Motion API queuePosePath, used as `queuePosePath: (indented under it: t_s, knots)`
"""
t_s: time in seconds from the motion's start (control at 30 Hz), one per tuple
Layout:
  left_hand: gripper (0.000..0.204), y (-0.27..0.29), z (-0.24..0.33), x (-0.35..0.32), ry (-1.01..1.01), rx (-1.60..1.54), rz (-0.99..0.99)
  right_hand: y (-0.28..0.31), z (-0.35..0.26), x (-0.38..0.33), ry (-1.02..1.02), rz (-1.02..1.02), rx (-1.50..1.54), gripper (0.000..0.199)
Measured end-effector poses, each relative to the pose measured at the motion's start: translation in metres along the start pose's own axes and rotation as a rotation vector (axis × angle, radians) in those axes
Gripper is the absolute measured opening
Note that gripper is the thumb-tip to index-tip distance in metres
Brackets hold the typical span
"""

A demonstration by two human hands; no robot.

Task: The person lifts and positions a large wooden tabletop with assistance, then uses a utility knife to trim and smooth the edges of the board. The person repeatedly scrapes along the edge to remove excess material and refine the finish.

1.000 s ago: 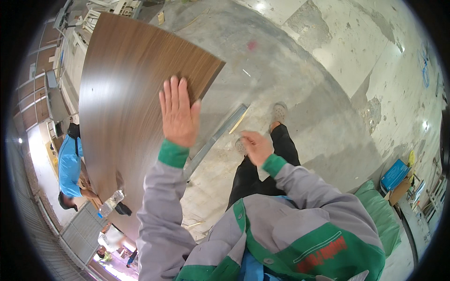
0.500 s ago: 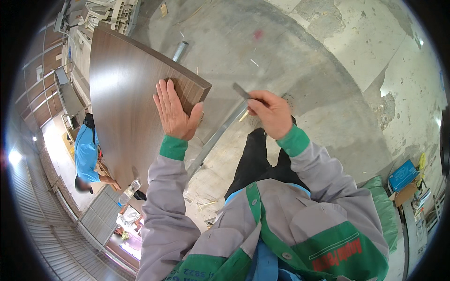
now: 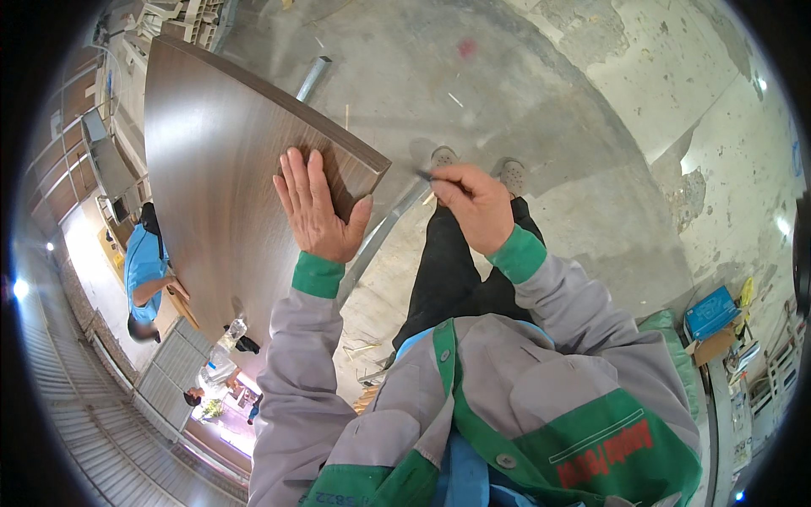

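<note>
A large dark brown wood-grain panel point(image 3: 220, 177) lies on the left, one corner pointing toward the middle. My left hand point(image 3: 321, 220) rests flat on its surface near that corner, fingers stretched and thumb out toward the edge. To the right of the corner, my right hand point(image 3: 475, 207) is closed in a pinch on a thin, flat dark grey strip point(image 3: 423, 175). Only the strip's short end shows beyond the fingertips, so its kind is unclear. It is apart from the panel edge.
Metal tubes point(image 3: 313, 79) stick out under the panel. A clear plastic bottle point(image 3: 236, 329) is at its near left side. Beyond it a person in a blue shirt point(image 3: 145, 266) leans over. A blue box point(image 3: 711, 314) stands at the right. My shoes point(image 3: 512, 176) are on the concrete floor.
My right hand has shifted slightly left, and the strip it holds now shows shorter and is turned. My left hand stays flat on the panel. The person in blue has moved.
</note>
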State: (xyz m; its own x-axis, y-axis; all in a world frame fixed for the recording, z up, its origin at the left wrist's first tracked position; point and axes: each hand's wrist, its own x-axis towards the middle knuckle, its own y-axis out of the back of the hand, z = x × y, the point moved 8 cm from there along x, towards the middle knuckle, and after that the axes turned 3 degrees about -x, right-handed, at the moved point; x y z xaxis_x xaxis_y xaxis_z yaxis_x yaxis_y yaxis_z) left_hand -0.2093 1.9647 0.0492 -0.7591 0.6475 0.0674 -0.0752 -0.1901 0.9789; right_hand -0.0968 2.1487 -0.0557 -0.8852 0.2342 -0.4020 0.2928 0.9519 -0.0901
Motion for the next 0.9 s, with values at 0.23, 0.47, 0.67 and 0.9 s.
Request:
queuePosePath:
  t_s: [0.23,0.47,0.67,0.9]
  knots:
    - [0.033,-0.005,0.020,0.036,-0.270,-0.135,-0.133,0.005,0.045,-0.010,-0.385,0.096,0.471,0.019]
    - [0.025,0.006,0.031,0.061,-0.473,-0.331,-0.196,0.035,0.044,-0.024,-0.349,0.296,0.411,0.021]
    - [0.019,0.016,0.025,0.077,-0.446,-0.379,-0.343,0.023,0.039,-0.024,-0.316,0.370,0.429,0.018]
    - [0.014,-0.005,0.027,0.106,-0.529,-0.467,-0.775,0.007,0.042,-0.030,-0.338,0.386,0.406,0.019]
